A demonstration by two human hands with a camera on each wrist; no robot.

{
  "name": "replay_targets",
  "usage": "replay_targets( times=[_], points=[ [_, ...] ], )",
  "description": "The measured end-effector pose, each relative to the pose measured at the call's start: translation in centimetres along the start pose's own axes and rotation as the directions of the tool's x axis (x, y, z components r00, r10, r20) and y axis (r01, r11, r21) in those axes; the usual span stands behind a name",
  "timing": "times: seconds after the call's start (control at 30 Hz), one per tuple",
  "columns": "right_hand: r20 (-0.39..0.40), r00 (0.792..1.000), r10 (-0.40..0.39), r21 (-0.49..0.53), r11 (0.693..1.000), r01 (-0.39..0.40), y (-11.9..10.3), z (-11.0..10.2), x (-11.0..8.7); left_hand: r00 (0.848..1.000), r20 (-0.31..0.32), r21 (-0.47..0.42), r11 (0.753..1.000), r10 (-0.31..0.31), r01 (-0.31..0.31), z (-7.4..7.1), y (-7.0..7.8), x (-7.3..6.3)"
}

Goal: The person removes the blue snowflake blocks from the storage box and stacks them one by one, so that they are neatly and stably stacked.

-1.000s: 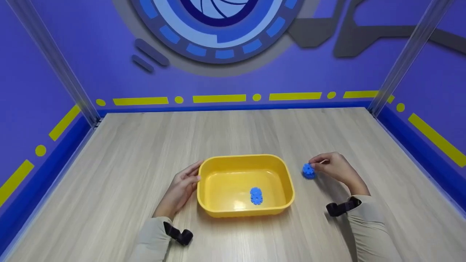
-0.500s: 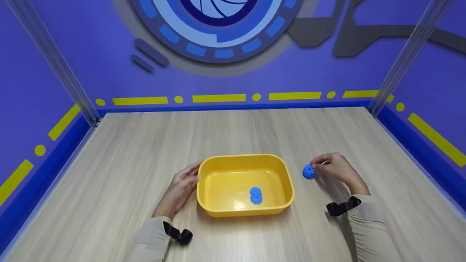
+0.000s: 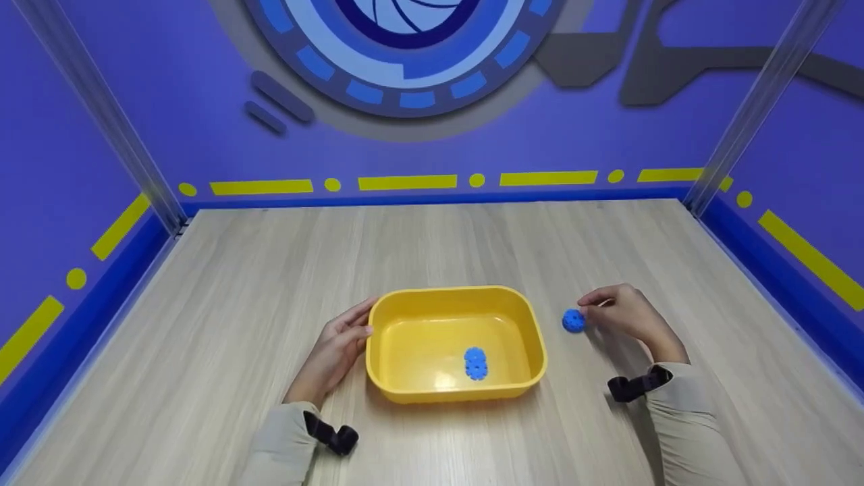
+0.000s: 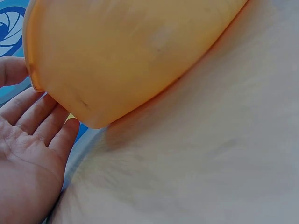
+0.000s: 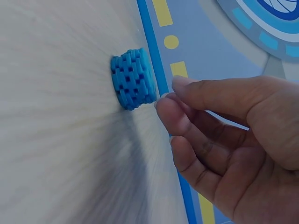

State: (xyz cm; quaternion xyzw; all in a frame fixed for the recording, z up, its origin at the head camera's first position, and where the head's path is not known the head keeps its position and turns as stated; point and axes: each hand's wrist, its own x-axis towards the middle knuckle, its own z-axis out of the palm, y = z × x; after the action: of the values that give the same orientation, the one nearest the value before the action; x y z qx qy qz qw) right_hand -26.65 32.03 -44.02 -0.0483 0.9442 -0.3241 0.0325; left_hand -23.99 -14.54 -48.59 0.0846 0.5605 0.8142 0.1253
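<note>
A yellow plastic basin (image 3: pixel 418 337) stands mid-table with two overlapping blue notched discs (image 3: pixel 476 364) on its floor. At its left end my left hand (image 3: pixel 334 347) holds the rim, thumb at the edge and fingers along the outer wall; the left wrist view shows fingertips (image 4: pixel 65 130) against the wall. Right of the basin is a short stack of blue notched discs (image 5: pixel 133 79) on the table. My right hand (image 3: pixel 621 314) is beside the stack's top, thumb and index fingertips slightly apart. No disc shows between them; whether they touch the stack I cannot tell.
The wooden table (image 3: pixel 270 270) reaches to a purple back wall (image 3: pixel 202 135) and side walls with yellow stripes. A black wrist camera (image 3: pixel 331 432) sits on the left sleeve, another black camera (image 3: pixel 634 386) on the right.
The top disc, tilted up in my right fingers a second ago, now lies flat on the stack. My right fingertips have shifted slightly right. The left hand and basin have stayed put.
</note>
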Motion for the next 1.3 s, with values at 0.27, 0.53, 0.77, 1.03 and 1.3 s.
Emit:
replay_targets(
  times=[0.27, 0.53, 0.77, 1.03, 1.3],
  points=[
    [-0.005, 0.998, -0.069, 0.012, 0.998, 0.069, -0.7, -0.5, 0.0, 1.000, -0.004, 0.012, 1.000, -0.005, 0.005, 0.0, 0.0, 0.1],
    [0.029, 0.995, -0.092, 0.019, 0.996, 0.091, -1.9, -0.8, 0.0, 1.000, 0.025, 0.028, 1.000, -0.005, 0.004, 0.0, 0.0, 0.0],
    [0.095, 0.979, -0.180, 0.008, 0.984, 0.180, -3.4, -0.9, 0.6, 1.000, 0.011, 0.020, 1.000, -0.011, 0.011, 0.0, 0.0, 0.0],
    [0.178, 0.959, -0.221, -0.004, 0.974, 0.225, -5.7, -1.3, 0.9, 1.000, 0.014, 0.023, 1.000, -0.004, 0.003, -0.1, 0.0, 0.0],
    [0.256, 0.928, -0.270, -0.038, 0.957, 0.289, -8.4, -1.0, 1.4, 1.000, 0.020, 0.017, 1.000, 0.004, -0.005, -0.1, -0.1, 0.1]
  ],
)
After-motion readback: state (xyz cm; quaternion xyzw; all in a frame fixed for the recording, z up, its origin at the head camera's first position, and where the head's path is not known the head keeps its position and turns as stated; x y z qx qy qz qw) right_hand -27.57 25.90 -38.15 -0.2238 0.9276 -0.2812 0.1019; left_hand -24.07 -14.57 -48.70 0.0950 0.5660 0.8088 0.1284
